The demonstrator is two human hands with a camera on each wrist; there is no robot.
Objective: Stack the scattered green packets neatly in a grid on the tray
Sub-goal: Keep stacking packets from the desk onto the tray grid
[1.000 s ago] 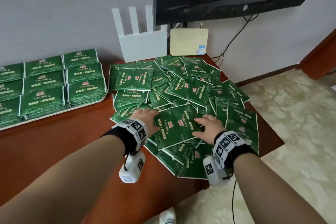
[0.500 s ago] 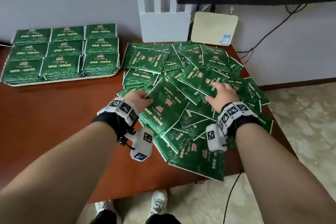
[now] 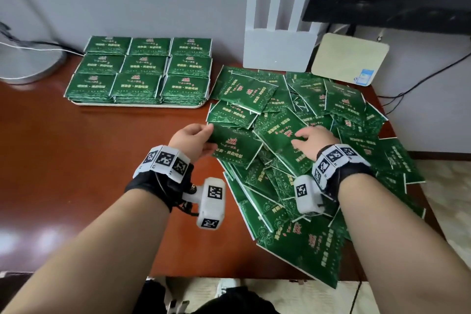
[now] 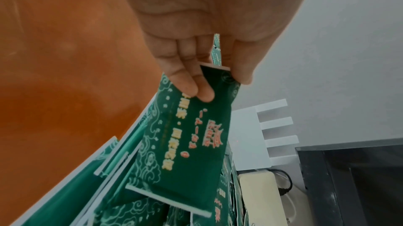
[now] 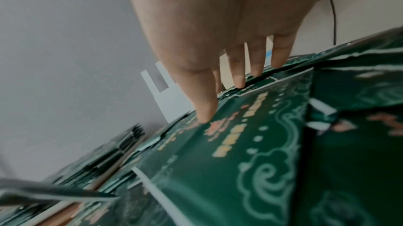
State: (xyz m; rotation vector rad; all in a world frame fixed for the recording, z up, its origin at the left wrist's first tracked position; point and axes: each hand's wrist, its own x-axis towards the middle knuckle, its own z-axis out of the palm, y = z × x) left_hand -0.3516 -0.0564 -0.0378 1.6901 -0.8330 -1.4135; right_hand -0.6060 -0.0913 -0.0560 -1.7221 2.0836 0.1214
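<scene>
Green foil, printed with pale cloud scrolls and gold lettering: the packet (image 3: 235, 146) pinched in the left hand (image 3: 193, 141) is lifted at its near short edge, thumb on one face and fingers (image 4: 191, 83) on the other, while its far end trails over the heap. Half a second ago that hand lay flat at the heap's left edge with nothing gripped, so a single packet has now been singled out for carrying. The right hand (image 3: 312, 144) has moved little; its fingers (image 5: 206, 107) are spread and nearly straight, tips pressing on a neighbouring packet (image 3: 283, 140) at the top of the pile, gripping nothing. Judging by that, it is holding the loose ones down so only one comes away.

Around them the scattered packets (image 3: 318, 122) overlap at all angles across the right half of the brown wooden table (image 3: 76, 173), some hanging past its front edge. Well to the left, against the wall, the tray (image 3: 137, 105) carries a three-by-three grid of squared-up stacks (image 3: 142, 69). The task looks partly done, with a large heap left. Behind the heap stand a white router (image 3: 277, 46) and a cream box (image 3: 349, 58).
</scene>
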